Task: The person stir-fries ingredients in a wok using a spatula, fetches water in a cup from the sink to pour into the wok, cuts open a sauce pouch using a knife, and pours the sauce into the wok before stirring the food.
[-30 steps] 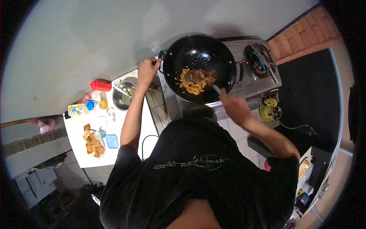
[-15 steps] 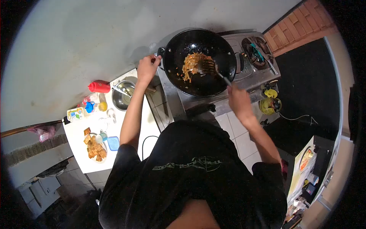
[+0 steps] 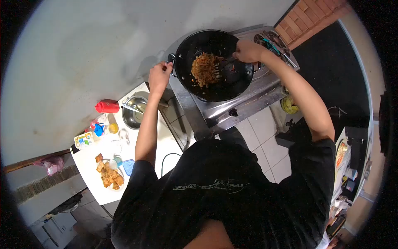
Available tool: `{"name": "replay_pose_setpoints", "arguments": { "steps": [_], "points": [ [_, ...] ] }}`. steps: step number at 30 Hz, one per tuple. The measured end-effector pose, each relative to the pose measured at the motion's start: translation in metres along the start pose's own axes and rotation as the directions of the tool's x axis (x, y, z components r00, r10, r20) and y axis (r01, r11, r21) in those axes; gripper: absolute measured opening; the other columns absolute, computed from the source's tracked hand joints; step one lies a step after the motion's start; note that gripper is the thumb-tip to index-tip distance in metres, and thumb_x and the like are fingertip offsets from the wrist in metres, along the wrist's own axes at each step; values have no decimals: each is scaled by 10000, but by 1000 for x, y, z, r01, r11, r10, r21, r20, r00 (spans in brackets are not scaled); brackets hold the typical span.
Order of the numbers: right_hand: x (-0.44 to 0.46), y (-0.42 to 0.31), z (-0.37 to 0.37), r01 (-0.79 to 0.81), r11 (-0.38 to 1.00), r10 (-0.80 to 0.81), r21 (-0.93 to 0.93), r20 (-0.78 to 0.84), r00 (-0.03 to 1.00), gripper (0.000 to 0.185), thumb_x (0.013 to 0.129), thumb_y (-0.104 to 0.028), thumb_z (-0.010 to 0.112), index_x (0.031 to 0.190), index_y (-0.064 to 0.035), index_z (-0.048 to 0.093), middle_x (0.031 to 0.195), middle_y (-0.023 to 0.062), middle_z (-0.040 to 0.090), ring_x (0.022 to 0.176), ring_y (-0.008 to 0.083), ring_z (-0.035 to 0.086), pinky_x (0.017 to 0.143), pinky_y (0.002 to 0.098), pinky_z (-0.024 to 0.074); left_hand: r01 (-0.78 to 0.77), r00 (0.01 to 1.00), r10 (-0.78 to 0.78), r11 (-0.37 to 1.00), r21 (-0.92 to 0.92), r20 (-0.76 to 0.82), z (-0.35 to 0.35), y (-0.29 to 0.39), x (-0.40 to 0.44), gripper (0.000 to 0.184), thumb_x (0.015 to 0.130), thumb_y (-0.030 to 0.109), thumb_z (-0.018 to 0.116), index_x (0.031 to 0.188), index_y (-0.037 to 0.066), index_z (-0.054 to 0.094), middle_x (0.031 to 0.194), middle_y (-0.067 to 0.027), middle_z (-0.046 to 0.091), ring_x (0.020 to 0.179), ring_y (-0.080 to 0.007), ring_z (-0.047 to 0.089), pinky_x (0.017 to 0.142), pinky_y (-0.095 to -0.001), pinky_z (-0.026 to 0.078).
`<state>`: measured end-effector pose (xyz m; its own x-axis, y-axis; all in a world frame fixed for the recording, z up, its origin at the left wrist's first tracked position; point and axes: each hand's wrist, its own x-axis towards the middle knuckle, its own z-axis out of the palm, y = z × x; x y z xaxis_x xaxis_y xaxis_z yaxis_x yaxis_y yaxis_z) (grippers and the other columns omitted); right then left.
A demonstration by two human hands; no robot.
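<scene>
A large black wok [image 3: 226, 89] sits on the steel gas stove [image 3: 219, 111]. Inside it, left of centre, is a heap of orange-brown noodle-like food [image 3: 204, 68]. My left hand [image 3: 159, 77] grips the wok's left handle [image 3: 172, 59] with closed fingers. Over the wok's right side, my right hand [image 3: 248, 51] is closed round the handle of a slotted spatula [image 3: 226, 63]. The spatula's slotted head touches the right edge of the heap. My right fingers hide most of its handle.
On the white table [image 3: 93, 189] at left stand a steel bowl [image 3: 132, 118], a red squeeze bottle [image 3: 107, 106], a plate of brown fried pieces [image 3: 111, 178] and a blue lid [image 3: 128, 167]. A second burner [image 3: 265, 39] with a teal-handled utensil lies right of the wok.
My right hand has swung up from the wok's front rim to its right side, turning the spatula. The food is gathered into a rounder heap. My left hand stays on the handle.
</scene>
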<state>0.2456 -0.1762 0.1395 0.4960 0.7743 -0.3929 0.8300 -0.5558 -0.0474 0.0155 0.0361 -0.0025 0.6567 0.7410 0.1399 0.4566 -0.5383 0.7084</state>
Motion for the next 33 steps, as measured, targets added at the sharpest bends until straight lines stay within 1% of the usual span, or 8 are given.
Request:
{"name": "replay_pose_setpoints", "arguments": {
  "steps": [2, 6, 11, 13, 19, 23, 29, 33],
  "points": [
    [-10, 14, -1, 202, 979, -206, -38, -197, 959, 268, 862, -219, 608, 909, 40, 657, 864, 242, 654, 890, 385, 638, 793, 457, 503, 10, 1000, -10, 1000, -10, 2, -2, 0, 0, 333, 864, 346, 621, 806, 20, 658, 734, -179, 659, 747, -386, 645, 668, -441, 484],
    [8, 26, -18, 169, 943, -268, -286, -355, 896, 169, 838, -170, 620, 887, -24, 688, 906, 244, 659, 825, 408, 652, 742, 469, 533, 18, 1000, -18, 1000, -10, 1, -3, 6, -1, 337, 860, 343, 624, 780, 17, 656, 715, -188, 649, 730, -384, 642, 665, -439, 479],
    [69, 35, 12, 268, 918, -355, -293, -307, 883, 161, 848, -175, 606, 935, -72, 693, 871, 218, 664, 827, 400, 655, 719, 482, 531, 11, 1000, -11, 1000, 4, -4, -2, 3, 3, 332, 857, 338, 629, 791, 15, 665, 717, -186, 654, 724, -383, 643, 669, -431, 483],
    [56, 27, 1, 557, 795, -606, -238, -299, 737, 178, 858, -179, 596, 969, -70, 682, 883, 195, 671, 843, 393, 652, 699, 488, 526, 21, 1000, -21, 1000, 11, -5, -1, 2, 4, 331, 858, 335, 629, 797, 13, 670, 717, -185, 655, 721, -383, 643, 670, -428, 484],
    [72, 37, -16, 462, 839, -542, -287, -373, 753, 164, 890, -196, 567, 997, -126, 670, 842, 164, 665, 816, 367, 641, 741, 478, 503, -11, 1000, 12, 999, 47, -19, -2, 7, 5, 334, 864, 333, 624, 828, 7, 687, 744, -191, 666, 725, -381, 646, 685, -423, 492],
    [76, 56, 7, 688, 720, -685, -89, -254, 683, 154, 878, -199, 585, 985, -120, 663, 828, 189, 642, 864, 382, 636, 747, 481, 502, 1, 1000, 0, 996, 84, -15, 0, 4, 5, 342, 885, 322, 624, 869, -17, 667, 722, -177, 652, 667, -307, 628, 662, -375, 476],
    [35, 43, -42, 329, 890, -420, -315, -283, 862, 186, 775, -82, 628, 937, 2, 661, 942, 229, 649, 891, 361, 654, 753, 474, 528, 45, 999, -47, 996, 81, 23, -3, 15, 3, 339, 876, 320, 627, 847, -14, 675, 729, -192, 656, 675, -346, 643, 651, -398, 479],
    [72, 40, -18, 383, 896, -403, -225, -48, 914, 200, 796, -155, 641, 905, 12, 655, 879, 247, 646, 874, 406, 633, 751, 454, 523, 8, 1000, -10, 997, 78, 17, 4, -4, 8, 342, 879, 322, 626, 839, -14, 671, 711, -178, 651, 645, -332, 626, 631, -381, 471]
  ]
}}
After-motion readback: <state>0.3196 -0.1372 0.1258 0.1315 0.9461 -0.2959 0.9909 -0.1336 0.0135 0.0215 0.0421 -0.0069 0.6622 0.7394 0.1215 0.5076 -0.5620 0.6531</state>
